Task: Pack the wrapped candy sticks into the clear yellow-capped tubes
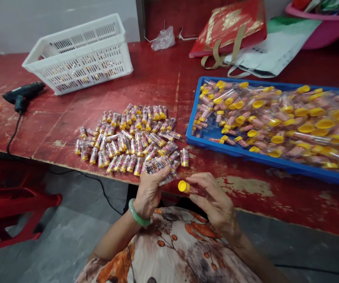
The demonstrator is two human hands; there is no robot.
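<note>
Yellow shows at the end of a capped tube [184, 186] that the person's right hand [216, 200] pinches between thumb and fingers, just past the near edge of the red table [157, 82]. Its cap points left, towards the other hand, while the clear body lies back between the fingers. That right hand is partly curled, closed only as far as the tube's width.

Across a small gap, the left hand [149, 188] is closed on a thin stack of printed clear plastic pieces [157, 165], with the thumb laid over them; the exact number cannot be told. A pale green bangle [139, 213] circles the left wrist.

Just beyond the left hand, many small tubes with printed wraps [134, 141] lie close together on the table, most with their yellow ends facing the person. One more wrapped tube [184, 157] lies just beside them on the right.

Farther right, a blue tray [234, 152] holds a heap of tubes with yellow caps [275, 122]. Behind the wrapped ones, to the left, stands a white slatted basket [123, 51] with small items showing through its sides, and near it a black heat gun [24, 92] lies with its cord [11, 137] hanging over the table edge.
</note>
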